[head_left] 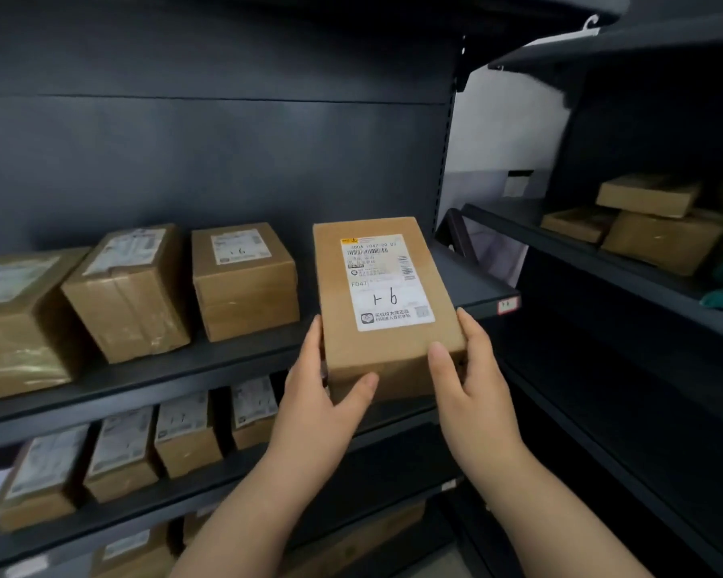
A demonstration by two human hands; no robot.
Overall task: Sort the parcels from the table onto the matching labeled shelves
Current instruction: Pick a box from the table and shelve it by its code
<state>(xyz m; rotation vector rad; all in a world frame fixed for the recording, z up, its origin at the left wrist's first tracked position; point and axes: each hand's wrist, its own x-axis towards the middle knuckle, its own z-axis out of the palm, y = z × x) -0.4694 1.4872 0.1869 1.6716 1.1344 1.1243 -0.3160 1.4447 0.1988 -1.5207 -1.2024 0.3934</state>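
Parcel: a flat brown cardboard parcel (393, 348), long side running away from the person, lies over the right end of the shelf (243, 352). Its near end juts out past the shelf's front edge. Whether its far end rests on the shelf cannot be told.
Parcel label: a white shipping label (387, 285) faces up, printed with barcodes and hand-marked "1-6".
Left hand: the left hand (322, 394) grips the parcel's near left corner in front of the shelf edge, with the fingers up the side and the thumb across the near face.
Right hand: the right hand (472, 381) holds the near right corner, with the thumb on the top edge and the fingers along the side.
Shelf tag: a small red-bordered tag (507, 304) sits on the shelf's front lip at its right end.
On the shelf: three taped boxes (245, 281) (126, 292) (13, 319) stand in a row on the left part of the shelf, each with its label up.
Below the shelf: a row of smaller labelled boxes (186, 431) stands on the next level down.
Right of the shelf: a second dark rack (602, 260) carries stacked brown boxes (660, 227).
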